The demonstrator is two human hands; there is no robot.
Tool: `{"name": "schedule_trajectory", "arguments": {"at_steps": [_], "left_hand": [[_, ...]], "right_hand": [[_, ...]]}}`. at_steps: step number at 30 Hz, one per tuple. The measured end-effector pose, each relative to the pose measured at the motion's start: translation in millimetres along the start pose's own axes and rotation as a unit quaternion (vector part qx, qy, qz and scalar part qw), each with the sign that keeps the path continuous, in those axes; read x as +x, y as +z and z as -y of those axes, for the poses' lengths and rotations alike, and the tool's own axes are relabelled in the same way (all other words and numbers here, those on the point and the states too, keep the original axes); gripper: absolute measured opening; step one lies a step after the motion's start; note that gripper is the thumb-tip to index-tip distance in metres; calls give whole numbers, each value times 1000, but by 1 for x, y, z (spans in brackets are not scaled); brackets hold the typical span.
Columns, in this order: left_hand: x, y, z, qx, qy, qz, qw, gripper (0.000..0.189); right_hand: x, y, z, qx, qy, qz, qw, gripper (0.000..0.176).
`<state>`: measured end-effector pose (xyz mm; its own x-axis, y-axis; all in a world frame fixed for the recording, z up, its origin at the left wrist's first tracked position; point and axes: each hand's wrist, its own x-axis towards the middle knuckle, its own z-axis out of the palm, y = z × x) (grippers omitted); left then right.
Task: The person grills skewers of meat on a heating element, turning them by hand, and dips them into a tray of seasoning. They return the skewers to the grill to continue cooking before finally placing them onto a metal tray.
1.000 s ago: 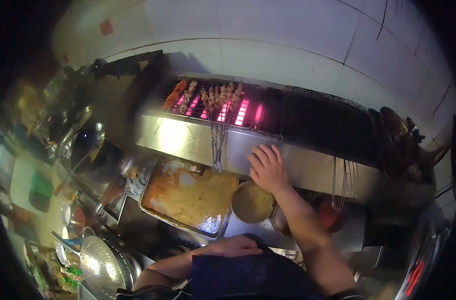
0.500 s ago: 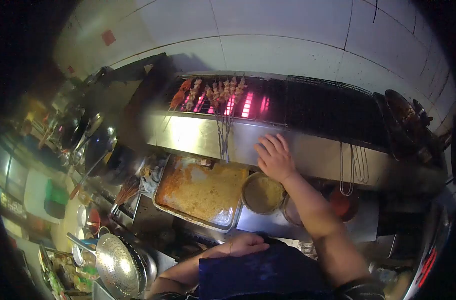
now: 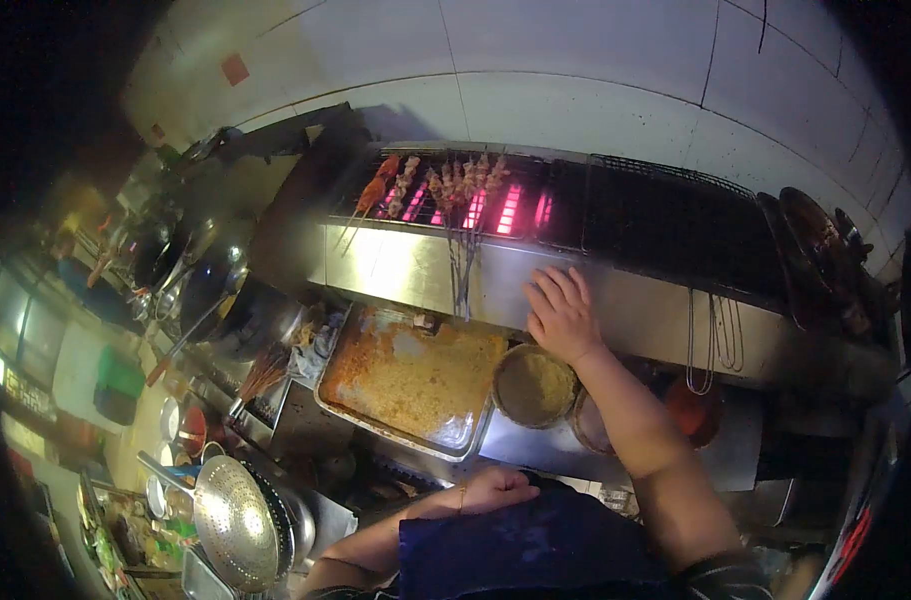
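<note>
The right hand [image 3: 563,315], slightly right of the centre of the frame, is open and holds nothing; palm down, with fingers a little spread, it appears to rest on the smooth silver metal front panel [image 3: 645,311] of a long, dark, wire-topped grill [image 3: 675,230]. The left hand [image 3: 493,490], at the lower middle of the frame, has its fingers folded in against a dark blue cloth apron [image 3: 535,545]; whether it grips anything cannot be told. A thin band circles its wrist.

A pale tiled wall [image 3: 555,60] fills the top of the frame. Below it, the grill glows in pink bars left of centre and is dark toward the right. Under its front panel, a rectangular metal tray [image 3: 452,432] with a yellow-orange coating lies in the middle of the frame. A round, perforated silver strainer [image 3: 237,520] sits at the lower left. Just right of the tray is a round bowl [image 3: 520,420] with yellowish contents.

The browned meat skewers [image 3: 467,180] lie bunched over the glowing bars in the upper middle, their thin sticks crossing the front panel, left of the right hand. Beside them are one paler skewer [image 3: 403,185] and orange-red pieces [image 3: 378,185] farther left. Thin bent-wire loops [image 3: 712,345] hang at the panel's right.
</note>
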<state>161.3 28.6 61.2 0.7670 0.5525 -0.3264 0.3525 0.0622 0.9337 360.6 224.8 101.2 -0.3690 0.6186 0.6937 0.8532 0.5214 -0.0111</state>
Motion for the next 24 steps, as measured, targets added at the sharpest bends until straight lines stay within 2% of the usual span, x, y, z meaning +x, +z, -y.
{"name": "schedule_trajectory", "arguments": {"at_steps": [4, 13, 16, 19, 24], "left_hand": [[1, 1, 1, -31, -24, 4, 999, 44], [5, -2, -1, -3, -5, 10, 1000, 46], [9, -1, 10, 70, 45, -14, 996, 46], [7, -4, 3, 68, 28, -6, 997, 45], [7, -5, -3, 8, -18, 17, 1000, 44]], "right_hand": [[0, -2, 0, 2, -3, -2, 1000, 38], [0, -2, 0, 5, 2, 15, 1000, 39], [-1, -1, 0, -4, 4, 10, 1000, 44], [-1, -1, 0, -9, -3, -7, 1000, 48], [1, -4, 3, -5, 0, -6, 1000, 44]]}}
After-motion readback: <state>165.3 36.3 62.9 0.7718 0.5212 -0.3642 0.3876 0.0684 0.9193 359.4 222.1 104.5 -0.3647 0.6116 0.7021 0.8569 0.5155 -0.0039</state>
